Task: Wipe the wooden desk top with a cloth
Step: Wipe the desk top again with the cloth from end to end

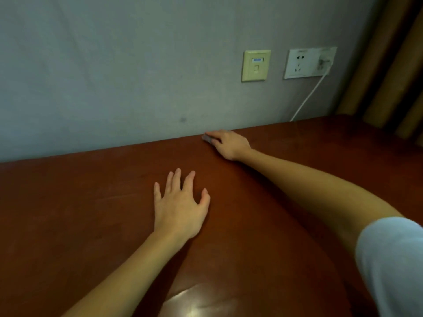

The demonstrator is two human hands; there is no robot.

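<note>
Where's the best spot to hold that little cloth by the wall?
Its top, from above and the near side: the cloth lies low on the desk, right by the wall, mostly under the right hand. A flat palm probably suits better than a pinch.
</note>
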